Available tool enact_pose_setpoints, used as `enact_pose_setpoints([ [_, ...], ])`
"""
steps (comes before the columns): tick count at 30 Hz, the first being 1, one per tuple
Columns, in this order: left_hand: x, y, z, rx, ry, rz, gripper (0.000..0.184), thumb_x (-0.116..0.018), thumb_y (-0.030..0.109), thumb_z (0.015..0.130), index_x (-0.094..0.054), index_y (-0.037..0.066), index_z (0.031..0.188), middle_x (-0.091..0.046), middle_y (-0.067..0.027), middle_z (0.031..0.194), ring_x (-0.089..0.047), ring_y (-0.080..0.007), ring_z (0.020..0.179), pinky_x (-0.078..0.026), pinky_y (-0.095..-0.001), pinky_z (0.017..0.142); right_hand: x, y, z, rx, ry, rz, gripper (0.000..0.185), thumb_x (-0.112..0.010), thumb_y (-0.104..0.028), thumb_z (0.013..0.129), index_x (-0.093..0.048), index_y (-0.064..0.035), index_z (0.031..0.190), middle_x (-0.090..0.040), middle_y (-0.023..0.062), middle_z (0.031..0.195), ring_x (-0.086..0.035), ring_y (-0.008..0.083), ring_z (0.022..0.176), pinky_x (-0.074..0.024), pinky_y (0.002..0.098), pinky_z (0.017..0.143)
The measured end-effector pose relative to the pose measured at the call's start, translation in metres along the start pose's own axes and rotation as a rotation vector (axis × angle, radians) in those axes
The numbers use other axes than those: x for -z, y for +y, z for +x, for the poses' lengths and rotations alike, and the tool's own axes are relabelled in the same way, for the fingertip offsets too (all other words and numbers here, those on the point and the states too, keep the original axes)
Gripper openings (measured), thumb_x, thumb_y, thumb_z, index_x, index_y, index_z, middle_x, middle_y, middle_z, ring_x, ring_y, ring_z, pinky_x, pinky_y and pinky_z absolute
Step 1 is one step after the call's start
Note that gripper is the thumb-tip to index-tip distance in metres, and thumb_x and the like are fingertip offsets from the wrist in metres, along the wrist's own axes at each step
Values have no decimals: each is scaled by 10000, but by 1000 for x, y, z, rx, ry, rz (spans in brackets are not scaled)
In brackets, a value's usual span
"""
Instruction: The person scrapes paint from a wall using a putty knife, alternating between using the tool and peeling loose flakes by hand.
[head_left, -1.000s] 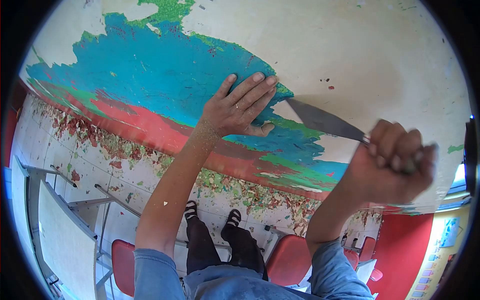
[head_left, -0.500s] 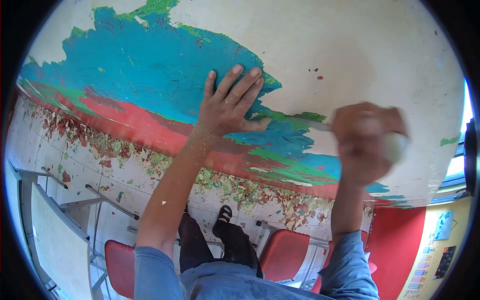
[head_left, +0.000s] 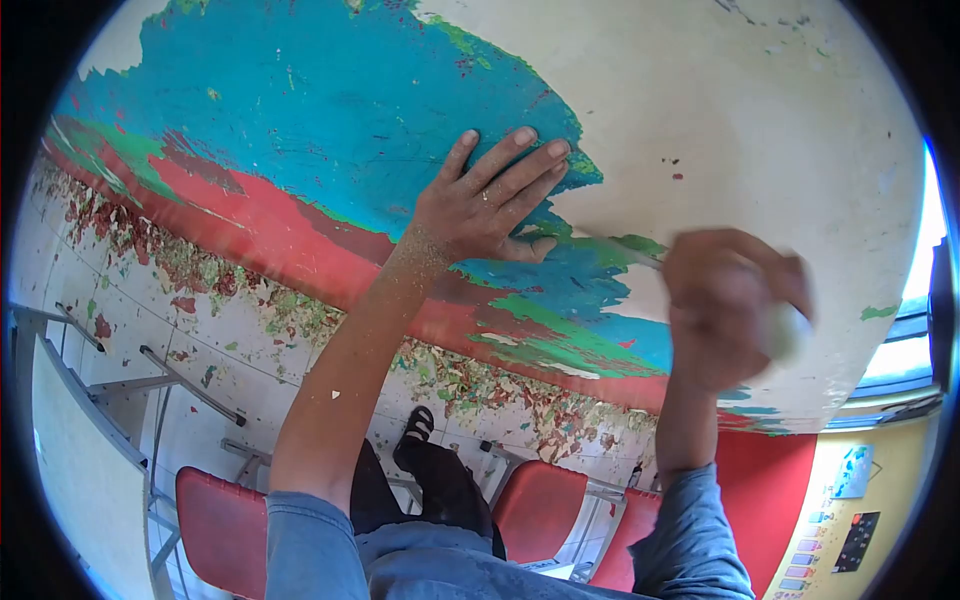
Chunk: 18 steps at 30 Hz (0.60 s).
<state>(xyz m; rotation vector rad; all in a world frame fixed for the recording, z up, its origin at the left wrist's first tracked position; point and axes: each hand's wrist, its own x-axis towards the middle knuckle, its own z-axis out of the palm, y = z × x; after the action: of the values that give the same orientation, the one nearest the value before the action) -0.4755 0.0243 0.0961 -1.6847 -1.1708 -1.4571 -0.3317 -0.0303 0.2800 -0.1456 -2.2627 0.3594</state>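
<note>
My left hand (head_left: 488,208) lies flat on the blue paint of the wall (head_left: 330,110), fingers stretched and thumb out. To its right, my right hand (head_left: 735,305) is closed round a paint scraper (head_left: 640,257), smeared by motion. The scraper's thin blade points left at a ragged edge of green and blue paint beside bare off-white wall. A pale round handle end shows past my fist. Bands of red and green paint run along the lower wall. Dust and small flakes stick to my left forearm.
Paint flakes (head_left: 470,390) litter the tiled floor along the wall's foot. Red chairs (head_left: 540,508) with metal frames stand close behind me, and a pale tabletop (head_left: 85,455) with metal legs is at left. A window (head_left: 905,320) is at right.
The view has shifted a little, so the wall and chairs sit differently in frame. My left hand has moved slightly over the blue paint. My right hand stays blurred near the same paint edge.
</note>
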Motion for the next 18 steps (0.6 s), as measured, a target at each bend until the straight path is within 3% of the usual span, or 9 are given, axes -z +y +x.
enact_pose_setpoints([
  [1,1,-1,0,1,-3,-2,634,-513,573,654,-500,202,1168,-352,63,1322,-305,-156,1233,-132,-442,1052,1,4,2,-28,6,286,122,-535,-17,721,-460,-64,805,-502,72,647,-414,143,449,-313,258,391],
  [4,2,1,-2,-6,-27,-26,634,-527,548,645,-494,199,1174,-344,64,1326,-296,-155,1238,-120,-440,1055,-17,1,-29,-260,305,-187,80,-516,-52,741,-507,-26,815,-505,74,747,-465,126,628,-369,229,532],
  [7,3,-4,-3,-21,-47,-35,643,-534,527,639,-478,197,1188,-332,59,1334,-278,-154,1247,-96,-441,1059,-18,-3,-15,-95,337,264,93,-408,-81,791,-375,-61,707,-362,59,492,-316,125,360,-245,264,323],
  [9,4,-4,-4,-40,-71,-70,653,-538,518,633,-468,194,1196,-323,56,1339,-265,-153,1253,-80,-442,1062,-21,-3,-11,-110,360,281,102,-403,-87,799,-371,-63,705,-363,63,493,-312,126,358,-239,266,319],
  [12,6,-6,-3,-98,-68,-3,581,-418,535,709,-523,144,1126,-400,2,1286,-319,-212,1224,-117,-459,1050,-23,-9,-7,-108,397,263,117,-397,-96,811,-366,-67,702,-366,68,494,-306,127,355,-229,268,313],
  [18,9,-6,-2,-102,-91,-23,565,-418,482,702,-513,142,1143,-390,1,1295,-316,-215,1226,-104,-464,1051,-28,-4,-16,-75,437,282,146,-383,-115,834,-355,-73,696,-372,79,496,-294,128,350,-209,273,301],
])
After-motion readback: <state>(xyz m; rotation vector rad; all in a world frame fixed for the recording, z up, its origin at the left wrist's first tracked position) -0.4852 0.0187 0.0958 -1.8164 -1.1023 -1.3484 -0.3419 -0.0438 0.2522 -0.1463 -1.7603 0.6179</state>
